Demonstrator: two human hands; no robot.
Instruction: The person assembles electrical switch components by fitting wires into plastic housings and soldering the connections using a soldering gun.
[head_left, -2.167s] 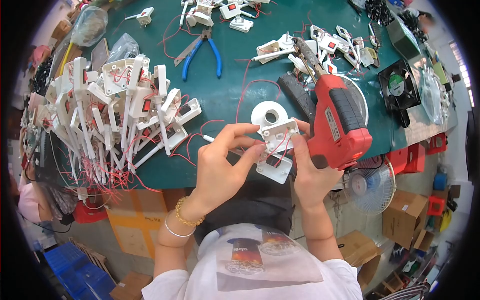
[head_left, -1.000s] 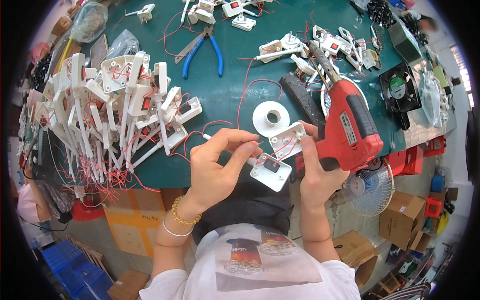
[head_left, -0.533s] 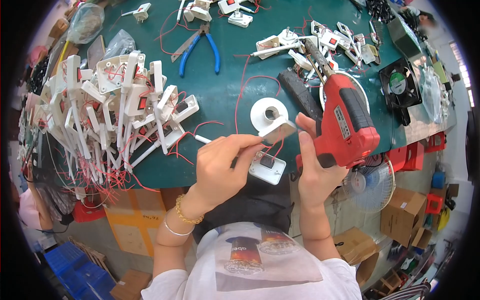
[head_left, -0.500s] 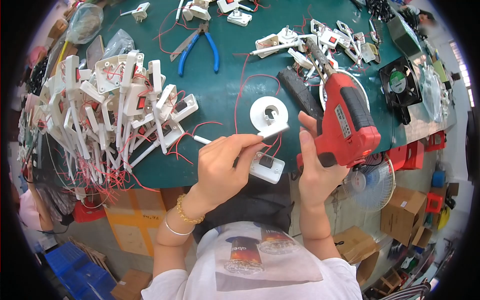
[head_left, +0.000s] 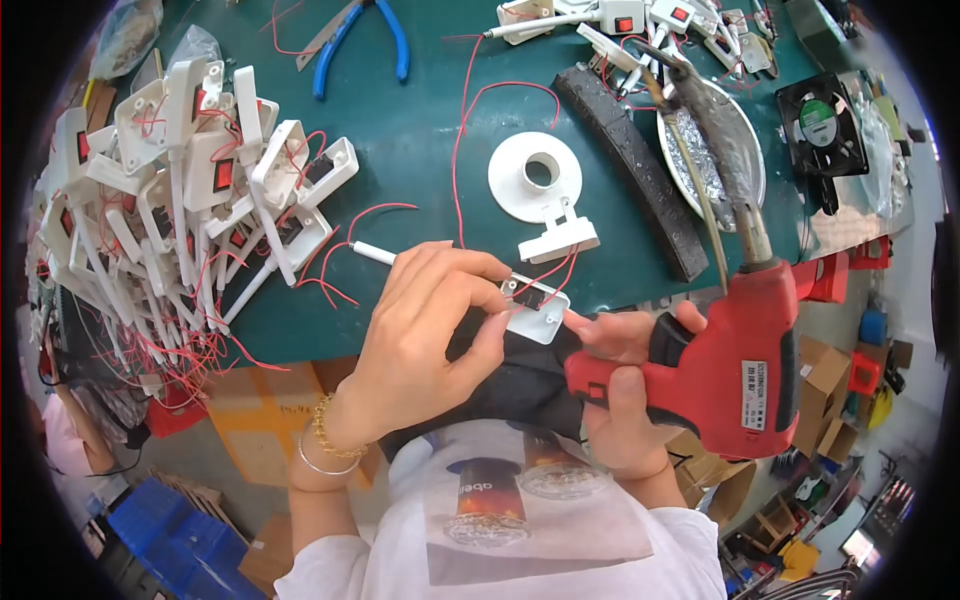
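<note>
- Since the earlier frame, the plug [head_left: 557, 243] has come out from between my hands and sits on the table [head_left: 410, 150], just below the spool [head_left: 510, 190], prongs towards it; my gun [head_left: 752, 350] has swung lower and to the right, turned so its side shows.
- My left hand [head_left: 425, 320] is narrowed to a pinch, thumb and forefinger closed on the near end of the open case [head_left: 545, 322].
- That case hangs at the table's front edge, tilted, the black switch [head_left: 528, 298] showing inside; red wires run from it up to the plug.
- The white tube [head_left: 374, 253] sticks out past my left knuckles, its tip pointing away to the left.
- My right hand [head_left: 630, 425] is wrapped round the gun's red handle, with the forefinger stretched to the case's right corner; whether it touches there, I can't quite tell.
- The gun's long barrel reaches up across the dish [head_left: 758, 150] in my view, beside the black bar [head_left: 630, 170].
- Pliers [head_left: 391, 45] lie beyond, and a heap of white cases [head_left: 195, 180] with red wires stands to my left.
</note>
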